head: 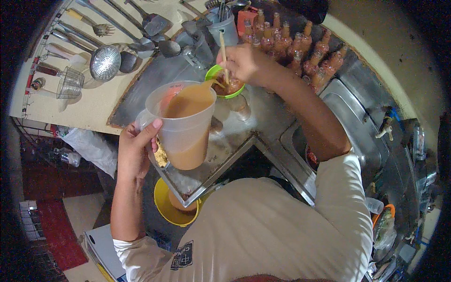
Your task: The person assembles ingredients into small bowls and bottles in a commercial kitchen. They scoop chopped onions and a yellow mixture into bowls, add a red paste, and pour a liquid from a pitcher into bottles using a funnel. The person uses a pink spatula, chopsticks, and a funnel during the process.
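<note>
My left hand [139,141] grips the handle of a translucent plastic pitcher [188,148], tilted to the right. Orange-brown liquid [190,100] fills much of it and runs from the spout in a thin stream. The stream falls into a lime-green round vessel [230,95], a bowl or funnel, which holds reddish-brown matter. Pinched in my right hand [243,63] is a thin wooden stick [223,46], its lower end inside the green vessel. A clear bottle or glass [242,109] shows just below the green rim; whether it supports the vessel I cannot tell.
Several filled glass bottles [297,42] crowd the counter's back right, beside a metal sink [356,105]. Ladles and a skimmer [105,63] hang at the left. Under the steel counter's corner [185,201] stands a yellow bucket [169,216] with liquid. A utensil container [225,30] stands behind.
</note>
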Motion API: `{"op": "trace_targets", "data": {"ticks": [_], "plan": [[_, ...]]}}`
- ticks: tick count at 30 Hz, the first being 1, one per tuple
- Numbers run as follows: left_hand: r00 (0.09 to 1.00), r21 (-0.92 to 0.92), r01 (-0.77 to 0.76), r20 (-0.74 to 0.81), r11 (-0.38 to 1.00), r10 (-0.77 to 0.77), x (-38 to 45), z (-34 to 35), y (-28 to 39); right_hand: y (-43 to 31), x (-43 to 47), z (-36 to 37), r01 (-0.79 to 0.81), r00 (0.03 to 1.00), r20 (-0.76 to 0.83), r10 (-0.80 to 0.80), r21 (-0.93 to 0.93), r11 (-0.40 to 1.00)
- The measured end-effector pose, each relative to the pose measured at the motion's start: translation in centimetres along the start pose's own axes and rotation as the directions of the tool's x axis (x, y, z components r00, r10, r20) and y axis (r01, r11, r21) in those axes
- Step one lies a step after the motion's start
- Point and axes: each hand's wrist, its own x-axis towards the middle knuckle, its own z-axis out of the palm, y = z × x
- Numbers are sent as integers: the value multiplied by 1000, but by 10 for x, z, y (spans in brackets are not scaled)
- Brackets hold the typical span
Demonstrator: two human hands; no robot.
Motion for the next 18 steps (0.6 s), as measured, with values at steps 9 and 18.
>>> {"op": "trace_targets", "data": {"ticks": [9,18], "plan": [[1000,-26,-22,-9,999,22,2,-5,-7,11,1,6,53,999,-1,-53,31,998],[1000,-34,-27,2,999,27,1,-9,-10,2,-1,2,15,997,-75,-11,56,998]]}}
